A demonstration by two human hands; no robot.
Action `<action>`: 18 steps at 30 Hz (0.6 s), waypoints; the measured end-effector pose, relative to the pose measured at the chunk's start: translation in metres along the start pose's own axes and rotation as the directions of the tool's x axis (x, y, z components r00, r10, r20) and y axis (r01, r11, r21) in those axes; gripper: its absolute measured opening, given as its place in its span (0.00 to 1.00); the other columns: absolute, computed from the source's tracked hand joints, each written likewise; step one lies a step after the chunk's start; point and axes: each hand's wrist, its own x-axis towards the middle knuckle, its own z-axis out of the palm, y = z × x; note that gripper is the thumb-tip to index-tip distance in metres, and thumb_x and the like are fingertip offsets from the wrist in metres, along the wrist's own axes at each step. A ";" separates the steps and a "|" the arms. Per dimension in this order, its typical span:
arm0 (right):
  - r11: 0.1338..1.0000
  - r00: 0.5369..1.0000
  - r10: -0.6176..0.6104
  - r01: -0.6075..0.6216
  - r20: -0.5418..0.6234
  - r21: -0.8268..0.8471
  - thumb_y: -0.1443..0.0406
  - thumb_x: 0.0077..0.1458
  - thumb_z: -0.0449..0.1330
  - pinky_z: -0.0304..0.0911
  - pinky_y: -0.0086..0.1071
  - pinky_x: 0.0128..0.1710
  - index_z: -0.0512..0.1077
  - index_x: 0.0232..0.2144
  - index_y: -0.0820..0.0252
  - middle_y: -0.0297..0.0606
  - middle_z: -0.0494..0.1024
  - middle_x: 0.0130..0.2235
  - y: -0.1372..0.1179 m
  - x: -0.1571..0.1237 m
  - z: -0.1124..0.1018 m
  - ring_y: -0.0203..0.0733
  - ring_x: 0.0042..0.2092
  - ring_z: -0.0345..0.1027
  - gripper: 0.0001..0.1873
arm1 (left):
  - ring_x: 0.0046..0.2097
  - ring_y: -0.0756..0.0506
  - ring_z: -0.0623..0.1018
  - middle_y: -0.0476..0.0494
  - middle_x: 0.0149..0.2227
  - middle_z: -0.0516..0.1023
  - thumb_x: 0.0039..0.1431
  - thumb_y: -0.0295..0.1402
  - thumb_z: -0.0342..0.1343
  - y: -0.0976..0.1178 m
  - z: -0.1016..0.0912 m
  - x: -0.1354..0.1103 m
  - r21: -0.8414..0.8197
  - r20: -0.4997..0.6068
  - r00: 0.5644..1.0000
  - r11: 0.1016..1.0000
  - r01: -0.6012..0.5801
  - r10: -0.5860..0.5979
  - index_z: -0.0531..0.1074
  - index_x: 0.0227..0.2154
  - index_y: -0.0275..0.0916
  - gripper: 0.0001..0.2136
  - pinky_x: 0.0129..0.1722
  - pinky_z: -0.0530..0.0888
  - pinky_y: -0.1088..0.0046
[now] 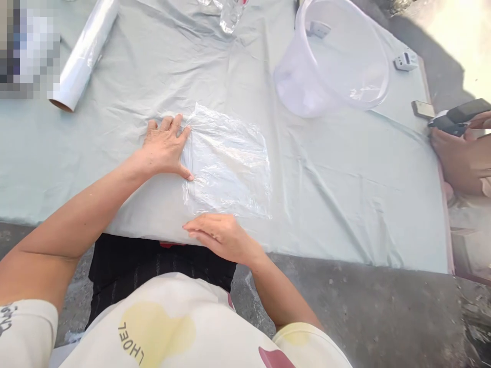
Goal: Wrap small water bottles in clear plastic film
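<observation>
Film lies just right of my left hand (nearer, spread, thumb on its edge); right hand, fingers together, sits by its near edge.

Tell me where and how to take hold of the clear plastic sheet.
Probably best to pinch the clear plastic sheet by its near right corner, coming from the right. It lies thin and flat on the tablecloth, so an edge offers the likeliest grip; the left hand is at its left edge, while neither hand touches the right.
</observation>
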 end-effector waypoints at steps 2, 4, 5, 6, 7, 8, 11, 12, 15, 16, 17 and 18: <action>0.976 0.978 0.145 -0.117 -0.150 0.183 0.61 0.68 0.54 0.76 0.33 0.42 0.74 0.52 0.49 0.37 0.80 0.51 0.010 -0.006 -0.026 0.38 0.46 0.79 0.14 | 0.69 0.16 0.48 0.23 0.73 0.43 0.30 0.59 0.72 0.001 -0.001 -0.001 0.032 0.013 1.000 0.999 0.000 -0.001 0.54 0.69 0.34 0.64 0.64 0.44 0.36; 0.912 0.929 0.316 -0.242 -0.190 0.331 0.57 0.66 0.56 0.77 0.37 0.44 0.66 0.62 0.45 0.42 0.70 0.64 0.031 -0.009 -0.057 0.44 0.55 0.75 0.23 | 0.70 0.17 0.48 0.23 0.73 0.42 0.30 0.59 0.72 0.001 -0.001 -0.002 0.038 0.015 1.000 0.999 0.005 -0.005 0.53 0.70 0.36 0.64 0.64 0.45 0.37; 0.874 0.909 0.389 -0.314 -0.147 0.369 0.55 0.65 0.57 0.77 0.40 0.45 0.60 0.66 0.43 0.43 0.63 0.68 0.043 -0.010 -0.073 0.47 0.59 0.73 0.29 | 0.70 0.18 0.48 0.24 0.74 0.42 0.30 0.59 0.72 0.001 -0.001 -0.002 0.043 0.014 1.000 0.999 0.008 -0.008 0.53 0.70 0.37 0.63 0.64 0.46 0.38; 0.838 0.882 0.462 -0.399 -0.093 0.373 0.52 0.64 0.57 0.77 0.44 0.47 0.55 0.69 0.43 0.45 0.58 0.71 0.056 -0.010 -0.090 0.51 0.62 0.69 0.34 | 0.70 0.19 0.48 0.24 0.74 0.42 0.31 0.58 0.72 0.002 -0.001 -0.002 0.051 0.015 1.000 0.999 0.010 -0.011 0.53 0.70 0.38 0.63 0.64 0.47 0.38; 0.804 0.835 0.545 -0.495 -0.075 0.330 0.50 0.62 0.57 0.76 0.48 0.49 0.52 0.70 0.45 0.47 0.55 0.72 0.067 -0.010 -0.105 0.54 0.64 0.67 0.38 | 0.70 0.19 0.49 0.24 0.74 0.42 0.31 0.58 0.72 0.002 -0.001 -0.003 0.061 0.014 1.000 0.998 0.015 -0.016 0.53 0.70 0.38 0.63 0.64 0.48 0.40; 0.768 0.764 0.632 -0.594 -0.133 0.240 0.48 0.61 0.58 0.74 0.52 0.51 0.52 0.71 0.49 0.50 0.55 0.72 0.078 -0.009 -0.120 0.57 0.65 0.64 0.41 | 0.70 0.20 0.49 0.24 0.74 0.43 0.31 0.58 0.72 0.002 -0.001 -0.004 0.070 0.010 1.000 0.997 0.021 -0.022 0.54 0.70 0.38 0.63 0.64 0.49 0.41; 0.647 0.571 0.636 -0.761 -0.520 -0.045 0.48 0.54 0.63 0.68 0.61 0.56 0.62 0.66 0.58 0.56 0.59 0.69 0.092 0.000 -0.154 0.65 0.66 0.60 0.42 | 0.70 0.22 0.50 0.24 0.73 0.45 0.31 0.59 0.72 0.002 -0.001 -0.006 0.093 -0.006 0.999 0.995 0.032 -0.031 0.55 0.70 0.37 0.62 0.65 0.50 0.44; 0.648 0.566 0.590 -0.758 -0.576 -0.081 0.49 0.54 0.63 0.68 0.61 0.56 0.66 0.63 0.57 0.55 0.63 0.67 0.091 0.007 -0.160 0.64 0.65 0.63 0.37 | 0.71 0.23 0.50 0.24 0.73 0.46 0.32 0.59 0.71 0.001 -0.001 -0.007 0.099 -0.009 0.999 0.995 0.034 -0.033 0.54 0.70 0.36 0.62 0.65 0.50 0.44; 0.782 0.695 0.516 -0.621 -0.501 -0.057 0.51 0.58 0.59 0.74 0.53 0.50 0.75 0.52 0.53 0.45 0.78 0.56 0.083 0.042 -0.165 0.54 0.52 0.77 0.22 | 0.71 0.26 0.51 0.25 0.74 0.46 0.33 0.61 0.70 0.000 0.001 -0.008 0.101 -0.011 0.999 0.994 0.038 -0.037 0.53 0.70 0.37 0.62 0.65 0.51 0.46; 0.820 0.735 0.474 -0.569 -0.485 -0.059 0.52 0.59 0.58 0.75 0.51 0.48 0.76 0.49 0.53 0.44 0.80 0.52 0.081 0.059 -0.164 0.51 0.49 0.78 0.20 | 0.71 0.27 0.51 0.25 0.74 0.46 0.33 0.61 0.70 -0.001 0.002 -0.009 0.097 -0.010 0.999 0.994 0.040 -0.039 0.53 0.70 0.37 0.62 0.65 0.51 0.46; 0.850 0.765 0.422 -0.520 -0.486 -0.080 0.53 0.59 0.59 0.75 0.49 0.47 0.76 0.48 0.54 0.43 0.81 0.51 0.082 0.079 -0.164 0.50 0.48 0.78 0.19 | 0.71 0.27 0.51 0.26 0.74 0.46 0.33 0.62 0.69 -0.002 0.003 -0.009 0.091 -0.011 0.999 0.995 0.039 -0.038 0.53 0.71 0.38 0.62 0.65 0.51 0.46; 0.872 0.788 0.369 -0.477 -0.493 -0.110 0.55 0.58 0.59 0.75 0.49 0.47 0.76 0.48 0.55 0.44 0.81 0.50 0.086 0.102 -0.165 0.49 0.48 0.78 0.19 | 0.71 0.27 0.52 0.26 0.74 0.47 0.33 0.62 0.69 -0.004 0.005 -0.009 0.082 -0.017 0.999 0.996 0.036 -0.035 0.53 0.71 0.39 0.62 0.65 0.51 0.46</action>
